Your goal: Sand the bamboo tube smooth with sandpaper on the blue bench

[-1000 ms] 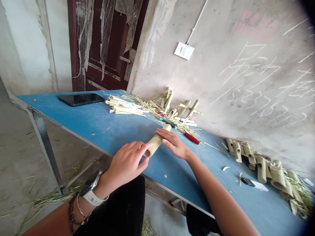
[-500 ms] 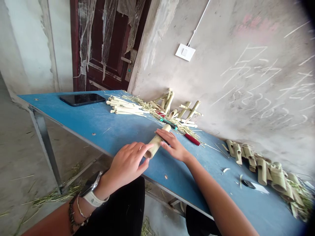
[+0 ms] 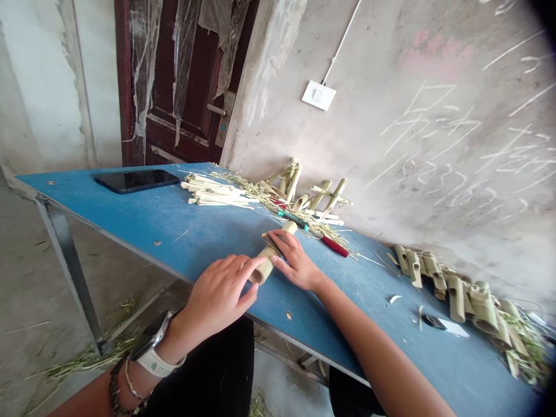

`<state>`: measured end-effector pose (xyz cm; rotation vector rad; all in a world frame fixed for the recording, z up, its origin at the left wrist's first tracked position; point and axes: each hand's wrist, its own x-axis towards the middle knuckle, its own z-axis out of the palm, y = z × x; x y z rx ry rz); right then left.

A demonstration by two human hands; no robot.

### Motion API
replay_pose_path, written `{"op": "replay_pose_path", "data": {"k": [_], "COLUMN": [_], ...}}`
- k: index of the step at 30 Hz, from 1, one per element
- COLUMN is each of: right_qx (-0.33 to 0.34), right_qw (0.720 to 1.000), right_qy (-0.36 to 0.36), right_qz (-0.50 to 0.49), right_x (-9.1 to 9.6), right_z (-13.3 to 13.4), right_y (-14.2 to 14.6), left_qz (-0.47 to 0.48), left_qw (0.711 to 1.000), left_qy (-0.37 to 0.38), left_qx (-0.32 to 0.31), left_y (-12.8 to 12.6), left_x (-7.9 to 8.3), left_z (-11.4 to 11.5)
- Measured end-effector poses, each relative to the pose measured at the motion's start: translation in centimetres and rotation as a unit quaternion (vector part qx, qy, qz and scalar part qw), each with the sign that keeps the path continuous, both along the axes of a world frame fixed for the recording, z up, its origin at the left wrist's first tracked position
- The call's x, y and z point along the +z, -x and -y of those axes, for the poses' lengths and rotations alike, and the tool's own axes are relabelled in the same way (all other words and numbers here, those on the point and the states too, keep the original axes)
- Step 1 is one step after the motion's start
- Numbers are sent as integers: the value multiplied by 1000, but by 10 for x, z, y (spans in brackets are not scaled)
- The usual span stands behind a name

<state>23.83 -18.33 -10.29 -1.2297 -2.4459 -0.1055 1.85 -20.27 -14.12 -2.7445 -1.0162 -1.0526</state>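
Observation:
A short bamboo tube [image 3: 274,250] lies on the blue table [image 3: 174,231], its open end pointing at me. My left hand [image 3: 219,295] pinches that near end between forefinger and thumb. My right hand [image 3: 297,263] rests over the tube's middle, its fingers pressed together on a small dark grey sheet [image 3: 269,240] that lies against the tube. A watch and bracelets are on my left wrist.
A black phone [image 3: 136,180] lies at the far left. Pale bamboo strips [image 3: 215,192], bamboo offcuts [image 3: 304,188], a green-handled tool [image 3: 295,219] and a red-handled tool [image 3: 334,246] sit by the wall. Cut bamboo pieces [image 3: 456,289] line the right. The table edge is near my lap.
My right hand has slid a little along the tube, and the grey sheet now shows under its fingertips. My left hand keeps its hold on the near end.

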Motion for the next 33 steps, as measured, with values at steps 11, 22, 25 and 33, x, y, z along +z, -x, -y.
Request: {"op": "replay_pose_path", "data": {"k": [11, 22, 25, 33], "right_qx": [-16, -12, -11, -19], "right_qw": [1000, 1000, 1000, 999], "right_qy": [-4, -21, -23, -4], "right_qz": [-6, -14, -15, -29], "right_x": [-3, -2, -1, -2], "right_z": [-1, -2, -2, -4], "right_y": [-1, -1, 0, -3], "left_qz": [-5, -1, 3, -13], "left_qw": [1000, 1000, 1000, 999], "left_qy": [-17, -11, -12, -18], "left_qx": [-1, -6, -7, -37], "left_y": [1, 1, 1, 5], "left_x": [-2, -2, -3, -2], "left_z": [-2, -2, -2, -7]}}
